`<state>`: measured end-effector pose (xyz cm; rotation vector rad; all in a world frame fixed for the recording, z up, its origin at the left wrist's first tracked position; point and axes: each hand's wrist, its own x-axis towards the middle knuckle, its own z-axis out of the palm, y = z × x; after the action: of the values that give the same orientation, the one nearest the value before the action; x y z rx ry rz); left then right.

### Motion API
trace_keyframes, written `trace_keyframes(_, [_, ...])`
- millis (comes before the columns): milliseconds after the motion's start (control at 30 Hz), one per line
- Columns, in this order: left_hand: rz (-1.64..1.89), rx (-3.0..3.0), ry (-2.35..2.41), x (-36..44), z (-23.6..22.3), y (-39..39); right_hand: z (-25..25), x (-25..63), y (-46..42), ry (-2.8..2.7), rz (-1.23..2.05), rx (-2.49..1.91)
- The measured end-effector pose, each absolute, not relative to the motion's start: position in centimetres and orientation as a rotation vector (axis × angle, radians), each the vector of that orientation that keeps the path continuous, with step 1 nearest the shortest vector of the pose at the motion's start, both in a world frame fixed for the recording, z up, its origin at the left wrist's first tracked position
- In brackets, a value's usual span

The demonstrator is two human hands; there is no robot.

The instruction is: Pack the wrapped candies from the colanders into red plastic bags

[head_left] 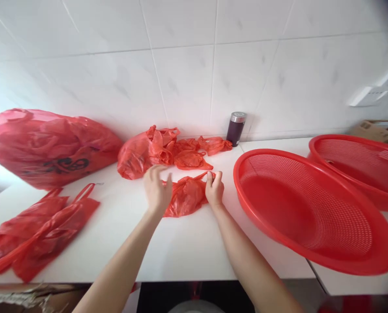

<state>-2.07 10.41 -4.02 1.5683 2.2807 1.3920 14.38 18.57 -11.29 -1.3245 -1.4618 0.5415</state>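
A small red plastic bag (pixel 187 198) lies on the white table in front of me, bulging a little. My right hand (pixel 214 188) is closed on its upper right corner, the thumb pressing a strip of the plastic against the curled fingers. At the bag's left side is my left hand (pixel 157 189), slightly blurred, its thumb and fingers apart and nothing visible in them. Whether it touches the bag's edge I cannot tell. Just beyond the hands sit a fuller red bag (pixel 135 154) and a small knotted red bag (pixel 192 160).
To the right, a red plastic basket (pixel 278 204) stands beside a second red basket (pixel 359 169). A dark flask (pixel 235 130) is against the tiled wall. On the left are a large stuffed red bag (pixel 50 143) and flat red bags (pixel 44 234). A cardboard box (pixel 376 130) sits far right.
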Motion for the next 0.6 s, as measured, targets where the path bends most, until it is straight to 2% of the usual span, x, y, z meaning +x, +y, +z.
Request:
trace_keyframes(133, [0.954, 1.818, 2.027, 0.8, -3.3, 11.3, -11.2, 14.8, 18.3, -1.382, 0.586, -1.227])
trace_keyframes(233, [0.785, 1.787, 1.93, -0.2, -2.2, 10.7, -10.9, 15.0, 18.1, -1.332, 0.649, -1.176])
trace_keyframes(467, [0.771, 1.463, 1.788, -9.4, 4.4, 3.1, -10.6, 15.1, 18.3, -1.307, 0.801, -1.137])
trace_keyframes(600, [0.908, 0.977, 1.886, -15.4, 5.8, -2.2, -11.0, 15.0, 18.6, -1.335, 0.81, -1.165])
